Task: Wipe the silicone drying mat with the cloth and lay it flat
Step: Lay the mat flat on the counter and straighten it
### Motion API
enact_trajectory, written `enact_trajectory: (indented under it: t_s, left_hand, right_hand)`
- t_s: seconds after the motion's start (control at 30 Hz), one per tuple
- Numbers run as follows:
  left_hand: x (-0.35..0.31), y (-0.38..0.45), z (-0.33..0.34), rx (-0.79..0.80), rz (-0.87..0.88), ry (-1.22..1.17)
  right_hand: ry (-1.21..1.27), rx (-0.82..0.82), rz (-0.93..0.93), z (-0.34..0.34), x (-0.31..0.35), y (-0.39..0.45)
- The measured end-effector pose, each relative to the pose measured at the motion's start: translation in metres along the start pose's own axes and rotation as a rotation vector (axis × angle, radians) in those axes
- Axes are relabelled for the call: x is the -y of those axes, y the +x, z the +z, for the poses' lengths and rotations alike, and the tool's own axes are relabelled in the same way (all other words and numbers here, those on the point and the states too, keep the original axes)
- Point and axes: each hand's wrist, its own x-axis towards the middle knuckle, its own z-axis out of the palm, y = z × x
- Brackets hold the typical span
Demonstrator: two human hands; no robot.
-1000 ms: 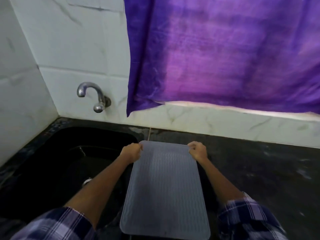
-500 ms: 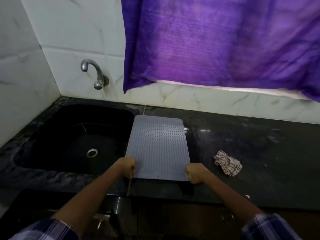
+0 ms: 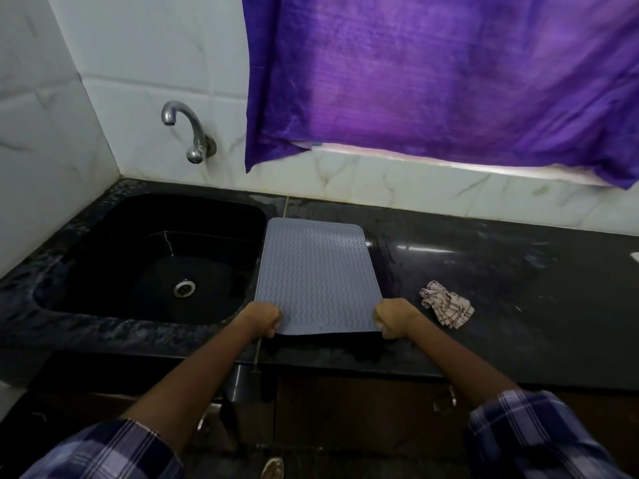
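Observation:
The grey silicone drying mat (image 3: 316, 274), with a wavy ribbed top, lies on the black counter (image 3: 501, 271) just right of the sink. Its far end rests on the stone; its near edge is held slightly raised. My left hand (image 3: 262, 318) grips the near left corner and my right hand (image 3: 390, 316) grips the near right corner, both fists closed on the mat. A crumpled checked cloth (image 3: 447, 307) sits on the counter a little to the right of my right hand, untouched.
A black sink (image 3: 103, 243) with a steel drain (image 3: 184, 288) fills the left side, under a chrome tap (image 3: 188, 133) on the white tiled wall. A purple curtain (image 3: 432, 74) hangs over the window behind the counter. Cabinet fronts stand below the counter edge.
A second ago I held the mat up by its top corners, hanging above the counter. It has come down onto the counter beside the sink, and my hands now hold its near corners.

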Motion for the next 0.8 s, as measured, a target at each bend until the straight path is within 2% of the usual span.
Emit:
enact_trajectory:
  t_s: [0.23,0.37,0.47,0.5,0.57,0.67,0.8]
  left_hand:
    - [-0.003,-0.019,-0.002,-0.017,0.009,-0.044]
    - [-0.007,-0.020,-0.001,0.006,0.047,-0.063]
    - [-0.003,-0.007,-0.004,0.046,0.044,-0.091]
    - [0.004,-0.001,-0.008,0.070,0.035,-0.142]
    - [0.021,0.016,-0.025,0.069,0.022,-0.239]
    - [0.052,0.048,-0.057,-0.035,-0.063,-0.265]
    - [0.083,0.114,-0.096,-0.197,-0.173,-0.264]
  right_hand:
    - [-0.011,0.112,-0.009,0.013,0.015,-0.014]
    - [-0.062,0.234,0.017,0.009,0.023,-0.007]
    - [0.062,0.337,0.091,-0.017,0.015,0.010]
    - [0.157,0.318,0.128,-0.027,0.009,0.018]
    - [0.328,0.167,0.195,-0.042,-0.010,0.035]
    - [0.588,-0.112,0.318,-0.047,-0.040,0.070]
    - [0.877,-0.330,0.452,-0.039,-0.070,0.130]
